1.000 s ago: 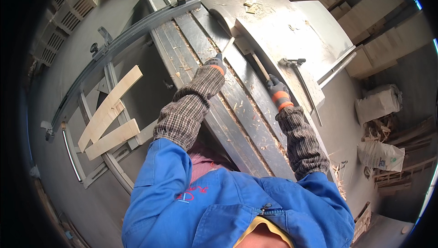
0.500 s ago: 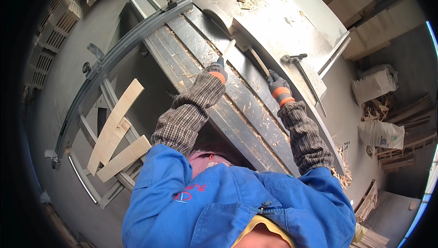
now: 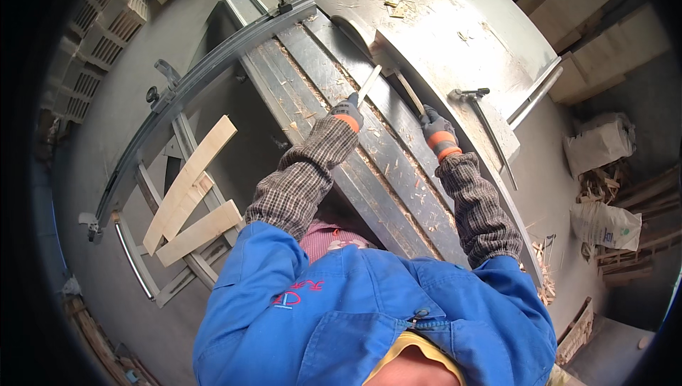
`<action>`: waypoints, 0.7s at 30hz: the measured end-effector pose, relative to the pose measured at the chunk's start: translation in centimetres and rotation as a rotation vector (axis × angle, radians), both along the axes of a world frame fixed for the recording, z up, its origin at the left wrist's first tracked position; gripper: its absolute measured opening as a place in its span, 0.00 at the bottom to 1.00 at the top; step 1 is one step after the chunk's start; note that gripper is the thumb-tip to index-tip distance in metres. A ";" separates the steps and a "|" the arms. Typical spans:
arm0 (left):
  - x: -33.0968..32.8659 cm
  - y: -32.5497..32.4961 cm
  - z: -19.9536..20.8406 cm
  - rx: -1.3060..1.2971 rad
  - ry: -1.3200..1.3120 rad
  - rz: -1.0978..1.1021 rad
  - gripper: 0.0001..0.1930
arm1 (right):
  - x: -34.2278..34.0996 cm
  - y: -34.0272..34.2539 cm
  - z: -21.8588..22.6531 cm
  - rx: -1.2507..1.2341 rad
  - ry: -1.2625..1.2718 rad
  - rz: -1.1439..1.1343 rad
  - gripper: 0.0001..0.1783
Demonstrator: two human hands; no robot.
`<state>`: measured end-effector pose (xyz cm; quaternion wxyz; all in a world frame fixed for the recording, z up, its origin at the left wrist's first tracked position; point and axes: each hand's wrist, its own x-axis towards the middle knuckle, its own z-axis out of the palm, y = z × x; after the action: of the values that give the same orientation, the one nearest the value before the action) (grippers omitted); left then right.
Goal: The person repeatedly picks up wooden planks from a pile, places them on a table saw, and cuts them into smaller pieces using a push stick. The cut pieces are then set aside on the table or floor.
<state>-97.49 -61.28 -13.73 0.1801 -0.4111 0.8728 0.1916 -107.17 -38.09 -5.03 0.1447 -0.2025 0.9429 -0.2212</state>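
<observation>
My left hand (image 3: 348,111), in a grey glove with an orange cuff, is closed around a thin pale wood strip (image 3: 370,83) that points away from me over the grooved metal saw table (image 3: 359,176). A second narrow wood strip (image 3: 408,90) lies along the inner side of the long fence; my right hand (image 3: 435,127), gloved the same way, is closed on its near end. Just beyond the strips' far ends stands a dark curved plate (image 3: 349,33) that looks like a saw blade or guard. Wood chips litter the table and its grooves.
A curved-looking metal rail (image 3: 186,77) crosses at the left. Cut boards (image 3: 193,180) rest on the frame below it. On the right-hand tabletop (image 3: 455,52) lie small offcuts and a metal rod with a clamp (image 3: 490,127). White sacks (image 3: 600,146) and scrap wood stand at right.
The whole view has shifted slightly, with the surroundings moving right in the picture. My right hand and its strip have edged a little forward along the fence. Both hands keep their hold.
</observation>
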 end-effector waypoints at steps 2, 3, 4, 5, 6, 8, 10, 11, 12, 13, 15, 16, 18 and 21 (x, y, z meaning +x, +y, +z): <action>-0.9 2.3 7.9 0.111 0.024 -0.176 0.31 | -1.2 1.0 0.2 0.035 -0.016 -0.056 0.25; -0.3 2.3 7.9 0.064 0.045 -0.192 0.31 | -0.8 0.6 0.5 0.043 -0.039 -0.057 0.24; -0.2 1.9 8.2 0.109 0.041 -0.152 0.31 | -1.1 0.2 0.7 0.018 -0.036 -0.036 0.24; -0.2 1.3 8.5 0.153 0.037 -0.114 0.31 | -1.4 -0.1 0.6 -0.003 -0.021 -0.018 0.24; -0.1 1.3 8.5 0.121 0.039 -0.128 0.30 | -1.5 0.0 0.4 -0.014 -0.012 -0.004 0.24; 0.0 0.9 8.6 0.058 0.041 -0.163 0.30 | -1.9 -0.2 0.0 -0.007 -0.013 0.006 0.24; 0.2 0.9 8.5 0.054 0.087 -0.172 0.29 | -2.1 0.1 -0.5 -0.032 -0.006 -0.002 0.24; 0.3 0.7 8.5 0.053 0.110 -0.179 0.29 | -2.2 0.1 -0.9 -0.045 -0.009 -0.007 0.24; 0.5 0.4 8.2 0.071 0.136 -0.173 0.28 | -1.9 -0.2 -0.4 -0.022 -0.015 -0.026 0.25; 0.7 0.1 8.0 0.083 0.147 -0.172 0.28 | -1.7 -0.5 -0.3 -0.016 -0.034 -0.036 0.24; 0.9 -0.5 7.7 0.106 0.174 -0.168 0.28 | -1.5 -1.0 0.2 -0.004 -0.067 -0.053 0.24; 1.0 -0.8 7.7 0.097 0.195 -0.175 0.27 | -1.3 -1.2 0.8 0.006 -0.067 -0.051 0.24; 1.0 -1.5 8.2 0.100 0.203 -0.197 0.28 | -1.1 -1.7 1.6 0.032 -0.061 -0.057 0.25; 0.9 -1.9 10.2 0.130 0.160 -0.208 0.28 | -1.4 -2.0 1.9 0.058 -0.057 -0.052 0.25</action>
<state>-96.60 -63.23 -3.54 0.1548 -0.2895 0.9080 0.2602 -108.53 -40.14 -3.12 0.1718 -0.1673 0.9494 -0.2030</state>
